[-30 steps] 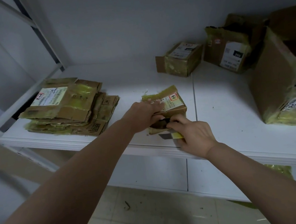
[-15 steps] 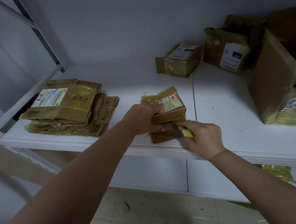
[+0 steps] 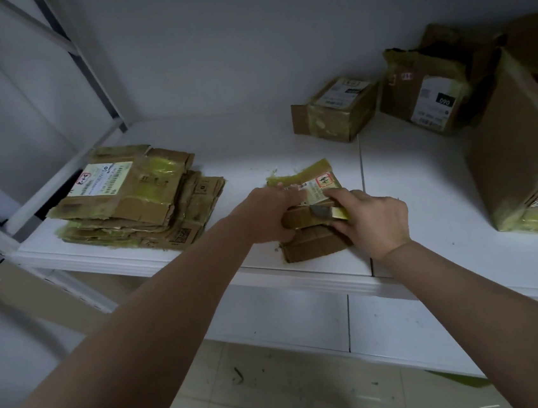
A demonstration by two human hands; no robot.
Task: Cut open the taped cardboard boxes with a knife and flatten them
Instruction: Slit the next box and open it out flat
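Right hand [image 3: 373,217] gripping knife [image 3: 328,212], left hand [image 3: 270,213] holding box [image 3: 310,232]

Looked like a storeroom or parcel back room, not a home. Bare white shelf [image 3: 425,187] under the hands, angled white metal frame [image 3: 79,54] up left of them, plain grey wall behind. Flattened cartons stack [image 3: 134,201] left of the hands, taped boxes with shipping labels [image 3: 337,110] beyond and right. Scuffed tile floor [image 3: 281,395] below.
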